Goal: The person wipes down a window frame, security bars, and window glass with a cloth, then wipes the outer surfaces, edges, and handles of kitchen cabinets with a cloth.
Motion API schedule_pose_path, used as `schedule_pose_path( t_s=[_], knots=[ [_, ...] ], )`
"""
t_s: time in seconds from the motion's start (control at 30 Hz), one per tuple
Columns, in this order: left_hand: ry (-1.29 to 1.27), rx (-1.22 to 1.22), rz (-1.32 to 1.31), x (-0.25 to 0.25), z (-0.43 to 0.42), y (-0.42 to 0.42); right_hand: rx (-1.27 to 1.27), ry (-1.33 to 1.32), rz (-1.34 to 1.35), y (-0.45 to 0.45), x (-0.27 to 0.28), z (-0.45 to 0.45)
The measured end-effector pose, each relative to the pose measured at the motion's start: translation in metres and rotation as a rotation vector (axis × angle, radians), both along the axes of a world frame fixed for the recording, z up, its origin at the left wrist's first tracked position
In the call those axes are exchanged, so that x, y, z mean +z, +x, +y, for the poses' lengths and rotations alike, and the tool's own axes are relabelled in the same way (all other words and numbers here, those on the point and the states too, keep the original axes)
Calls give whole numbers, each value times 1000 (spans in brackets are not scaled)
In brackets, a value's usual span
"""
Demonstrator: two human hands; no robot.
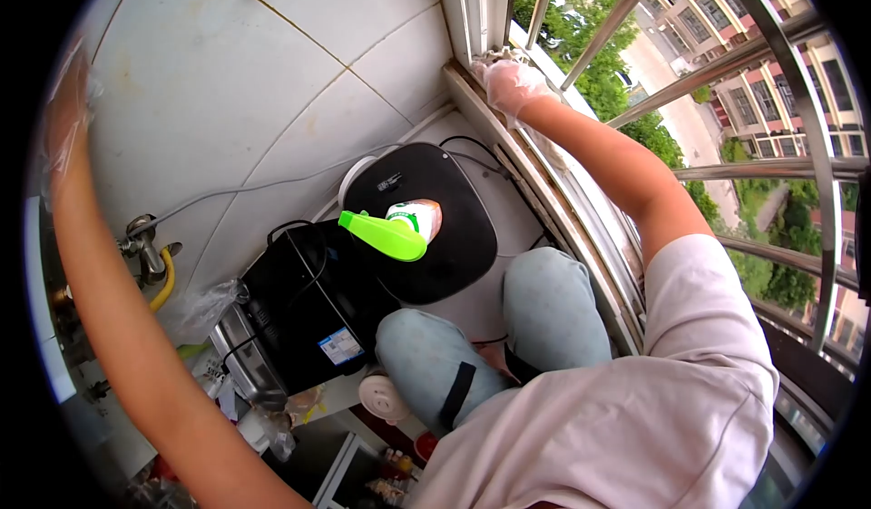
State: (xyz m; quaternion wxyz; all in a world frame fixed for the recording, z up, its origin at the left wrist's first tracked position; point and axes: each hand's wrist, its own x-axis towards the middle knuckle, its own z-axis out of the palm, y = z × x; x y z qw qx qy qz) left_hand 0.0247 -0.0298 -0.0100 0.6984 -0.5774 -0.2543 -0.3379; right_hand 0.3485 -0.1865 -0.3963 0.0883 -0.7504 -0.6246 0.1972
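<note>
My right hand [513, 88], in a thin clear plastic glove, is down in the far corner of the window frame [471, 81]. Its fingers are closed around a crumpled whitish bit [504, 56] whose kind I cannot make out. At the far left edge my left hand [69, 110], also gloved, reaches up along the tiled wall [218, 73], fingers stretched out and holding nothing visible. Between my arms, a spray bottle [423, 220] with a bright green trigger head [386, 235] stands on a black flat panel [445, 269], touched by neither hand.
Metal window bars [685, 87] run along the right, with trees and buildings outside. A black appliance [290, 314] sits beside my bent knees [553, 305]. A grey cable [272, 185] crosses the wall near a tap valve [142, 237] and yellow hose [164, 282]. Clutter lies lower left.
</note>
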Motion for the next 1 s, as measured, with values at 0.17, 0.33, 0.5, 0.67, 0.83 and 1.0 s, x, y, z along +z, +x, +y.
schedule_pose_path(
  t_s=[0.17, 0.33, 0.5, 0.67, 0.83, 1.0],
  knots=[
    [-14, 16, -2, 0, 0, 0, 34, -214, -156, 2, -2, 15],
    [-22, 43, 7, 8, 5, 1, 37, -241, -146, -2, 15, 19],
    [-27, 48, -2, 6, 2, 1, 203, -278, -225, 7, -3, 36],
    [-23, 43, -6, 4, -4, -1, 109, -224, -165, 6, 1, 34],
    [-20, 30, -6, -1, -6, -1, 83, -278, -139, 0, 11, 20],
    [-15, 22, -2, -5, -3, -1, -77, -401, -135, -12, 50, 17]
  ],
)
